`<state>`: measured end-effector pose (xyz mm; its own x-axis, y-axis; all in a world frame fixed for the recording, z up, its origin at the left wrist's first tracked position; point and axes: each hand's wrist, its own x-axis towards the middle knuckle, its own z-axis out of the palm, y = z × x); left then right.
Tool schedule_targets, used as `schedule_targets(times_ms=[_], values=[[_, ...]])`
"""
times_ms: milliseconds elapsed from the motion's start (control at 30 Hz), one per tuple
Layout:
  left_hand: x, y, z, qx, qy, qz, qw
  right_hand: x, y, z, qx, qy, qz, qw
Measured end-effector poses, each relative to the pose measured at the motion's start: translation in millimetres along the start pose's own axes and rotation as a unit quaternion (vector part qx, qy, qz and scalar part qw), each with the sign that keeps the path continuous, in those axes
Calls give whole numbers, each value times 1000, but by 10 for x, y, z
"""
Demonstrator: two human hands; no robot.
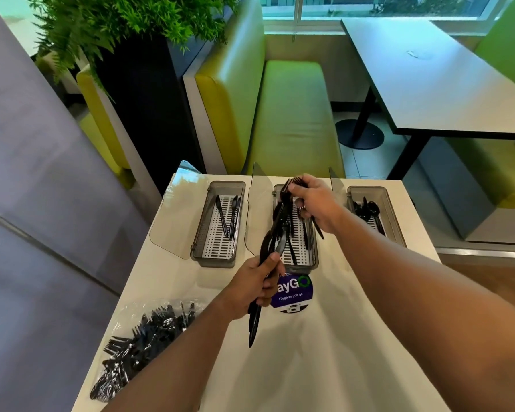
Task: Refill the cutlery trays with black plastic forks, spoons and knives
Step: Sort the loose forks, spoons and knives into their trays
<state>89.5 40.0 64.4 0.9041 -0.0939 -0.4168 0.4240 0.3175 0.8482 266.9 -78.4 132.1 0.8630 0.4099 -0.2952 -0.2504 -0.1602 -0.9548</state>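
Note:
Three grey cutlery trays stand in a row on the white counter (324, 337). The left tray (201, 233) holds a few black knives, the middle tray (313, 257) black forks, the right tray (394, 224) black spoons. My left hand (254, 285) grips a bundle of black plastic cutlery (272, 233) that sticks up over the middle tray. My right hand (314, 203) pinches a few black forks (292, 184) by their heads above the far end of the middle tray. A clear bag of black forks (143, 337) lies at the counter's near left.
Clear hinged lids (173, 215) stand open beside the trays. A round purple sticker (295, 292) sits on the counter in front of the middle tray. Beyond the counter are a green bench (292, 114), a dark table (428, 78) and a planter (137, 31).

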Motion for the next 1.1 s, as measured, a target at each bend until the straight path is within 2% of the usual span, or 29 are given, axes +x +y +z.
schedule_targets(times_ms=[100,167,300,367,433,533,700,800,967,1033,1100], values=[[24,0,-13,13,5,13,1000,51,-99,3,27,43,-8,999],[42,2,-27,14,12,21,1000,118,-145,-17,60,102,3,993],[57,-14,-80,9,22,28,999,261,-118,-32,189,147,69,968],[74,-29,-115,2,26,30,999,344,-29,7,164,132,117,971],[81,-33,-134,-6,27,29,999,417,114,79,76,108,155,979],[86,-17,-148,-5,23,25,999,487,284,184,5,97,182,978],[61,14,-191,-6,20,31,999,457,439,275,-72,117,85,987],[39,27,-184,-17,27,29,999,265,390,327,-22,69,50,996],[13,41,-120,-34,28,11,999,-21,289,340,52,-92,89,990],[-6,43,-83,-52,25,2,998,-115,234,335,76,-89,79,990],[-36,50,-52,-69,27,-10,997,-174,172,321,114,-46,68,990]])
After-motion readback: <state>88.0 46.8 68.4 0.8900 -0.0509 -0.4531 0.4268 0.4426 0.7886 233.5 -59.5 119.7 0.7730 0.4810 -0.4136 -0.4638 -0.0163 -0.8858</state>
